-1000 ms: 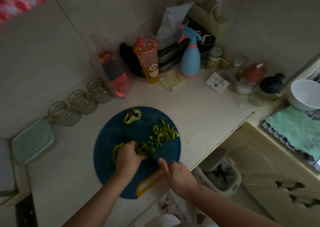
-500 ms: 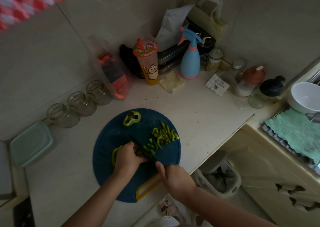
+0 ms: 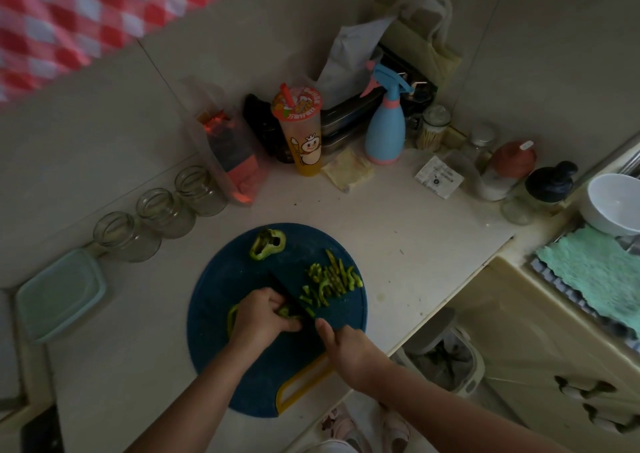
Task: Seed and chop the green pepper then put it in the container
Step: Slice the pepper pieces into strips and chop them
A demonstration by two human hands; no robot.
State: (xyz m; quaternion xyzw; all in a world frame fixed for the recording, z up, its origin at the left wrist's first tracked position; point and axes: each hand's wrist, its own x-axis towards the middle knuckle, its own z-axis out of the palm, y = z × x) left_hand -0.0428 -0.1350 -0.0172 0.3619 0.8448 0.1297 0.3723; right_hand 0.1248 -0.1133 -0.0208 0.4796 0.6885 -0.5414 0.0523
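Note:
On the round dark blue cutting board (image 3: pixel 239 279), my left hand (image 3: pixel 261 317) holds down a green pepper piece (image 3: pixel 232 317) with curled fingers. My right hand (image 3: pixel 349 350) grips the handle of a dark knife (image 3: pixel 289 298), whose blade lies against the pepper beside my left fingers. A pile of cut green pepper strips (image 3: pixel 330 281) lies on the board to the right of the blade. Another pepper piece (image 3: pixel 267 244) sits at the board's far edge. A pale green lidded container (image 3: pixel 59 295) stands at the counter's left.
Three empty glass jars (image 3: pixel 162 212) line the wall left of the board. A printed cup (image 3: pixel 301 134), a blue spray bottle (image 3: pixel 386 123), bags and small jars crowd the back corner. A white bowl (image 3: pixel 613 203) and green cloth (image 3: pixel 595 272) are at the right; a bin (image 3: pixel 446 359) stands below the counter's edge.
The knife blade has lifted and come down again further left along the pepper piece, my left hand edging back slightly. The strip pile has grown a little.

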